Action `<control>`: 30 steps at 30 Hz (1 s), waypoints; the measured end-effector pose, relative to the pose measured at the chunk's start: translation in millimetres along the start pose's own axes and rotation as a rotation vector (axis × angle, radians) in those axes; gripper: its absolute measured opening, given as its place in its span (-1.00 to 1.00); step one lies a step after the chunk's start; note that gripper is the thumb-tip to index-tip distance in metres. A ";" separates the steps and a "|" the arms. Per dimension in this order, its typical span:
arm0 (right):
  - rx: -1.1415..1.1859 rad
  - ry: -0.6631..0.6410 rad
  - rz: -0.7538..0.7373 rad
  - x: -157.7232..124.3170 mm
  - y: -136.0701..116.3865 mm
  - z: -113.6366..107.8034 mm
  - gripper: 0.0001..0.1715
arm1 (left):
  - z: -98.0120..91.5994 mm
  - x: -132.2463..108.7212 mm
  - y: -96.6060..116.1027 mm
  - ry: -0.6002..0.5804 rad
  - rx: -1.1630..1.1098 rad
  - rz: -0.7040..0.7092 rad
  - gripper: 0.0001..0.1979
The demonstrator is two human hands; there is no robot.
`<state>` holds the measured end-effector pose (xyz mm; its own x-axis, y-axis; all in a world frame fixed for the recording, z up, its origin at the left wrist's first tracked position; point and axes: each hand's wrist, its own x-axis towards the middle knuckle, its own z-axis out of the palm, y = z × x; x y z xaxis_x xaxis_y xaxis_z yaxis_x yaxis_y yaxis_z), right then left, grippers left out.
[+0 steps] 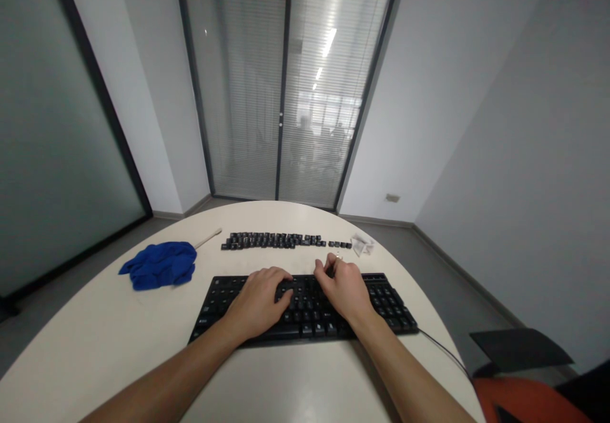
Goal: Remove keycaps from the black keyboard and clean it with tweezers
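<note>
A black keyboard (pixel 305 329) lies across the near part of the table, with some keys hidden under my hands. My left hand (pixel 261 299) rests palm down on its left-middle part, thumb and forefinger apart, with nothing visible between them. Over the upper edge, right of the middle, my right hand (pixel 347 283) is closed, thumb and forefinger drawn together. Whatever they may hold is too small to tell. Just beyond these fingertips are tiny pale bits. Behind the keyboard, loose black keycaps (pixel 267 240) stand in rows.
A crumpled blue cloth (pixel 162 264) lies at the left, a thin white stick-like handle (pixel 208 237) beside it. Small clear-white packets (pixel 363 245) sit right of the keycaps. The keyboard's cable (pixel 443 348) runs over the right edge of the round white table (pixel 114 340), near a red-and-black chair (pixel 519 397).
</note>
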<state>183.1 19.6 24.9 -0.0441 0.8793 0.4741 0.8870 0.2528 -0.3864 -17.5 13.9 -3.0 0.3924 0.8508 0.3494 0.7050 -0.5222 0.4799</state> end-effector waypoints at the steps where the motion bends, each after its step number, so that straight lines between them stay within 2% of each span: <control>1: -0.010 -0.022 0.000 -0.9 -2.0 -0.2 -0.65 | 0.0 0.1 0.2 -0.001 -0.001 -0.001 -0.81; 5: -0.051 -0.067 -0.040 -2.5 -5.9 -3.0 -0.66 | 0.0 0.5 0.5 -0.001 0.002 -0.003 -0.80; 12: -0.038 0.051 0.032 5.9 3.7 -15.7 -0.62 | -1.3 -0.9 -2.8 -0.001 0.004 -0.001 -0.81; 22: -0.037 -0.037 0.059 5.5 4.6 -4.5 -0.62 | -0.8 -0.9 -3.3 -0.005 0.009 0.005 -0.79; 30: -0.151 -0.048 0.065 6.7 4.3 -9.6 -0.58 | -0.3 -0.7 -3.9 -0.004 0.010 0.007 -0.79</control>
<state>191.1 22.7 34.0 -0.0031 0.9109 0.4126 0.9476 0.1345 -0.2898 -20.7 15.3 -4.8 0.3995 0.8475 0.3495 0.7083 -0.5274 0.4692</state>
